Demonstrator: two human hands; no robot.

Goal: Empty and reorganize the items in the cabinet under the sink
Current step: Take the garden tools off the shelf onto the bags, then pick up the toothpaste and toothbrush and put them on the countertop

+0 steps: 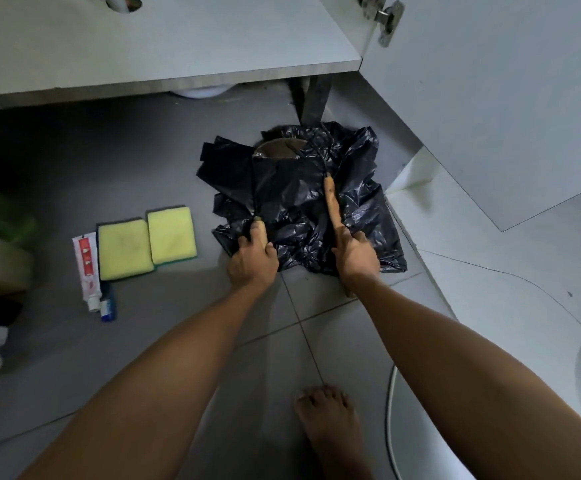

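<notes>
A: Two hands: left hand [252,259] pinches the near edge of the crumpled black plastic bag [296,202] on the grey floor tiles [178,323]; right hand [355,252] grips a wooden-handled tool [330,199].

B: Suggest lifting both together, bag supported; white cabinet shelf [178,50] stands beyond.

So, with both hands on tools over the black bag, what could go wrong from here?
1. The right hand grips a fork tool whose prongs lie on the thin black bag; they may tear it.
2. A bare foot stands close behind the bag, so a dropped tool could hit it.
3. The left hand holds another handle on loose plastic, which may slip.
</notes>
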